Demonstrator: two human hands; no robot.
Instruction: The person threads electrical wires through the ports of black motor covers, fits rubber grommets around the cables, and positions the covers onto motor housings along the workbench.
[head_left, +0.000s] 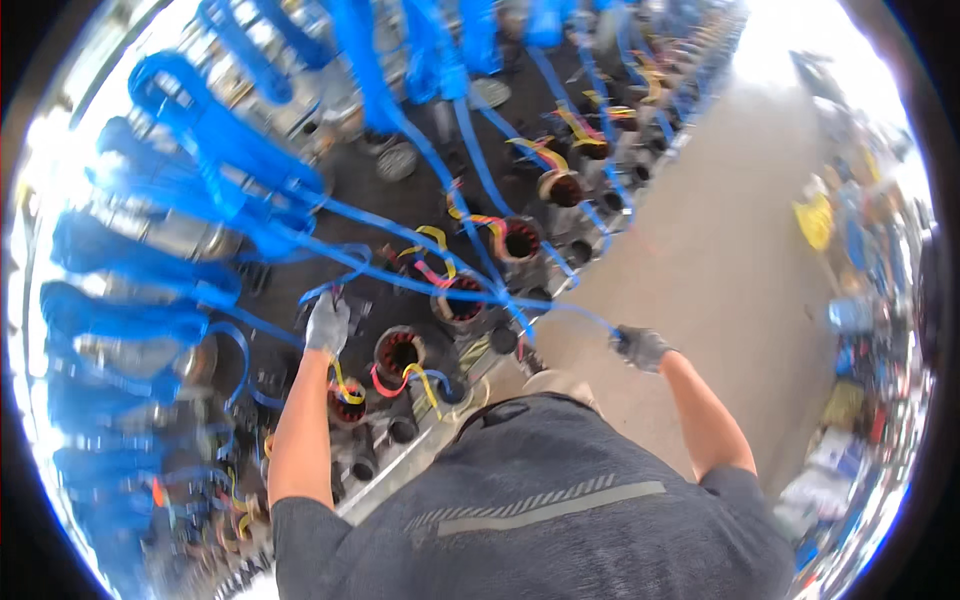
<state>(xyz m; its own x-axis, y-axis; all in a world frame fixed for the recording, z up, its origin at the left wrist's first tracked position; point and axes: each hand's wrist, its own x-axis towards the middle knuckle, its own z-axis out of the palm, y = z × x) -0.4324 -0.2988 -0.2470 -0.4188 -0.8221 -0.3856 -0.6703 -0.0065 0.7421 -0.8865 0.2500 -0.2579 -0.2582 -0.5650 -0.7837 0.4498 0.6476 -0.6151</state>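
My right hand (642, 347), in a grey glove, is out over the floor and closed on a blue cable (570, 307). That cable stretches left from it, above the row of motor stators, toward the blue coils. My left hand (328, 325), also gloved, is above the dark bench, its fingers closed near a loop of blue cable (350, 262); blur hides what exactly they grip. Just right of it is a round stator (400, 350) with a reddish inner ring. Red and yellow leads (420, 380) curl out beside that stator. Another stator (462, 300) lies beneath the stretched cable.
Large blue cable coils (220, 150) crowd the left and far side. More open stators (520, 240) with coloured leads line the bench edge (430, 437). A pale floor (700, 220) runs along the right. Beyond it are a yellow item (815, 222) and assorted goods.
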